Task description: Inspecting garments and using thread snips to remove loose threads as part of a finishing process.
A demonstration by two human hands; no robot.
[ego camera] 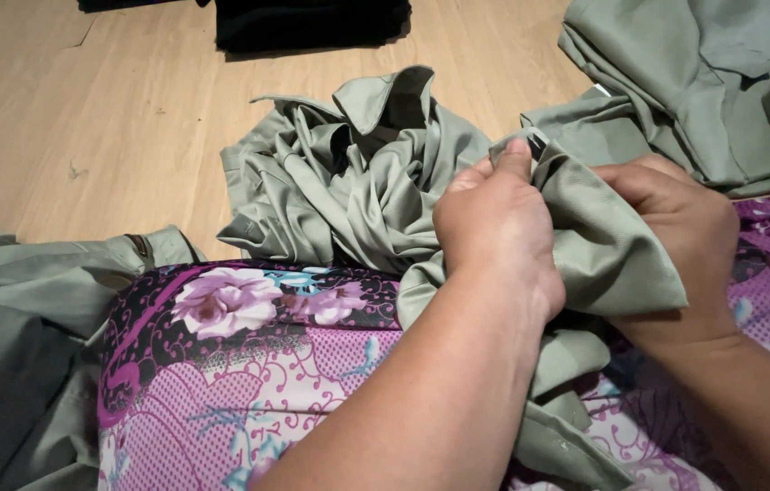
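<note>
Sage-green smooth woven garment (357, 182), crumpled: bulk lies on the light wooden floor (85, 118) ahead of me, near end pulled up across my lap over the purple-and-pink floral print fabric (248, 364). Both my hands are clamped on that near end. Left hand (498, 236) pinches a folded edge between thumb and fingers, thumb tip up at the fold's top corner. Right hand (676, 227) is closed on the same fold from the other side, fingers mostly hidden behind the cloth. Hands sit just beside each other, cloth between them.

Small dark bit at the top of the fold by my left thumb, too small to tell what it is.

Doing this well, my read:
- keep both pinches close to the edge so the fold stays flat and taut between the hands
- grip one layer set only; slick cloth looks like it will slide
- don't let the crumpled bulk drag on the held end; slack helps

Nearby: another sage-green garment pile (721, 82) far right, more green cloth with a brown tab (39, 282) at my left, dark folded fabric (312, 23) at the top edge.
</note>
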